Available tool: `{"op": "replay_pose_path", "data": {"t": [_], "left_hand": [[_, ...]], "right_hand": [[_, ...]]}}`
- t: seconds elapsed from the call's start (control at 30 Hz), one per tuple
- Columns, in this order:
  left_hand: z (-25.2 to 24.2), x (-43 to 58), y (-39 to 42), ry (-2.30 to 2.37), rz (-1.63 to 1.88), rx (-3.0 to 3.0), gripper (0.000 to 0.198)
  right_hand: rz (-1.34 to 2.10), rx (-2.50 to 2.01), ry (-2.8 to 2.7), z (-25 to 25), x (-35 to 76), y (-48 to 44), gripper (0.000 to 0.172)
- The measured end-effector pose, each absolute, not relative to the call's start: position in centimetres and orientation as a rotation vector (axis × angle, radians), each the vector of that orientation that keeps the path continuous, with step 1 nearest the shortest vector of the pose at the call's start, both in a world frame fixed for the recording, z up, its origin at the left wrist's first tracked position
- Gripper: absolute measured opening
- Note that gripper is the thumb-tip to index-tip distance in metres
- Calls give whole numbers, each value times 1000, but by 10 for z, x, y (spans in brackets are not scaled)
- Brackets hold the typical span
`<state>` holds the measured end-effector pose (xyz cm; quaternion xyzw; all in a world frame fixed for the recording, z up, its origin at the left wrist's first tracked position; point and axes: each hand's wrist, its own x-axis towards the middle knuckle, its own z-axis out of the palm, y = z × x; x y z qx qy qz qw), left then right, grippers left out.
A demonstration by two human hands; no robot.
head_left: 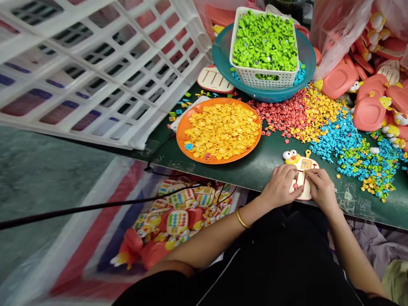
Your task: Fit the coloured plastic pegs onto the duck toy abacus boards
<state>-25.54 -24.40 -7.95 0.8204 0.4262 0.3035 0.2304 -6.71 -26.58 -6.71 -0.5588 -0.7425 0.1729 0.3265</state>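
A cream toy panel (302, 168) with a yellow duck head lies on the dark green table (264, 159) near its front edge. My left hand (281, 185) rests curled on the panel's left side and holds it. My right hand (321, 188) presses pinched fingertips onto the panel's middle; what they hold is too small to make out. A gold bangle circles my left wrist.
An orange plate (181, 134) of yellow pieces sits left of the hands. A white basket (267, 78) of green pieces stands in a teal bowl. Red, yellow and blue pieces (331, 136) lie piled behind. Pink toy shells (369, 112) stack at right. A white crate (95, 68) leans left. Finished toys (178, 219) lie below.
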Motion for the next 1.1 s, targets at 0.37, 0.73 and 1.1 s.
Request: {"op": "replay_pose_path", "data": {"t": [0.37, 0.73, 1.1], "left_hand": [[-81, -257, -245, 1176, 883, 2198, 40], [-75, -246, -229, 1261, 875, 2098, 26], [-75, -229, -230, 1380, 945, 2090, 11]], "right_hand": [[207, -1657, -1924, -62, -65, -134, 22], [666, -1509, -1901, -49, -84, -238, 22], [533, -1562, -1839, -64, -72, -250, 22]]}}
